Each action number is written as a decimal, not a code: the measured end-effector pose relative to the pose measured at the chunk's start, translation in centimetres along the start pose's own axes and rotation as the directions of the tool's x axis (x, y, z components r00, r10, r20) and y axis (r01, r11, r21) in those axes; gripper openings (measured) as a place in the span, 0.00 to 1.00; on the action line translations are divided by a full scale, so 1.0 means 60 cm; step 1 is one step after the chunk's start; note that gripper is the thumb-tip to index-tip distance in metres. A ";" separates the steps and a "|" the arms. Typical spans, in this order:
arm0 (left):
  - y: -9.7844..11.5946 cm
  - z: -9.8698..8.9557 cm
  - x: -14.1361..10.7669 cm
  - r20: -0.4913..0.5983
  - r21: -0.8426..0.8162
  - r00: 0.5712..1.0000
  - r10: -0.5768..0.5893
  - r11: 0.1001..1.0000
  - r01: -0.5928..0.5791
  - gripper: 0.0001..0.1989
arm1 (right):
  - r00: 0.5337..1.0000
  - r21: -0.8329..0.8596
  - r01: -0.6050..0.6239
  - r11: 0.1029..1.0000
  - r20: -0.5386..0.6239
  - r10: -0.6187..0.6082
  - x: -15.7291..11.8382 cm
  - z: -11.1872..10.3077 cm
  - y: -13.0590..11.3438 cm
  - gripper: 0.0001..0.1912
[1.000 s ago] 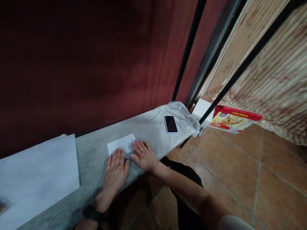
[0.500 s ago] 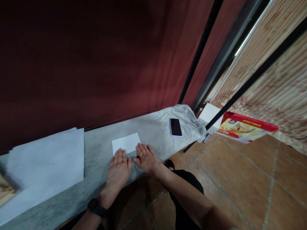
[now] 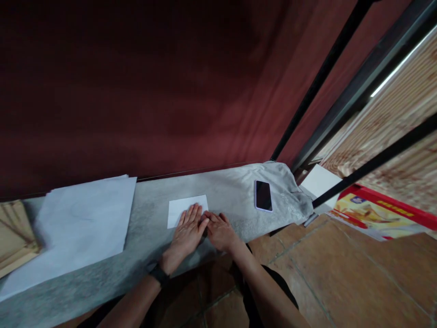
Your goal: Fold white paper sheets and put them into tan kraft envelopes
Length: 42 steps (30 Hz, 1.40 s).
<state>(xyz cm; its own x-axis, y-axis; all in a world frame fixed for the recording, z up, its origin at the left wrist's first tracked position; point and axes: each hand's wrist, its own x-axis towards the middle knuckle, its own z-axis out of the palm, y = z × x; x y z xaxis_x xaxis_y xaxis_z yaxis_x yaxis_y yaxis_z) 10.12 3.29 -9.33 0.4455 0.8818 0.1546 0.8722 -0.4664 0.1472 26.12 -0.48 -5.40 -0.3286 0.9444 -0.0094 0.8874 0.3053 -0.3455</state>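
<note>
A small white sheet of paper, perhaps folded, lies flat on the narrow grey-covered surface in front of me. My left hand, with a dark band at the wrist, rests palm down across the paper's right part, fingers stretched out. Close beside it, my right hand lies palm down at the paper's lower right corner, its fingers extended. The thumbs are near each other or touching. Part of the paper is hidden under the hands.
To the left lie large white sheets and a brown paper or cardboard stack. A phone rests on the right. Beyond the right end are black poles and a red-and-yellow box. A dark red wall stands behind.
My left hand has slid right and further onto the paper, now close to my right hand. The view has shifted, showing more of the brown stack at left.
</note>
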 end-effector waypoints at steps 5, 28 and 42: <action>-0.030 0.008 0.005 -0.054 0.056 0.996 -0.076 0.995 0.079 0.35 | 1.000 0.039 0.007 0.999 0.018 -0.008 0.007 -0.004 0.006 0.23; -0.068 0.009 0.002 -0.104 0.072 0.980 -0.169 0.982 0.176 0.32 | 0.968 -0.069 -0.095 0.993 -0.241 0.076 0.085 0.055 -0.010 0.32; -0.045 -0.009 0.025 -0.119 0.000 0.976 -0.183 0.983 0.184 0.32 | 0.977 -0.050 -0.117 0.992 -0.186 0.106 0.084 0.048 -0.006 0.32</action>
<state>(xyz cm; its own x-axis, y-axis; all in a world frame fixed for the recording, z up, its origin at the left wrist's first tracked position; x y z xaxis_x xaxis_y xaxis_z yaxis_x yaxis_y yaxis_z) 8.34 5.83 -8.94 0.2511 0.9376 0.2404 0.9393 -0.2960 0.1734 23.22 3.81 -8.01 -0.1668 0.9775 0.1290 0.9347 0.1984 -0.2950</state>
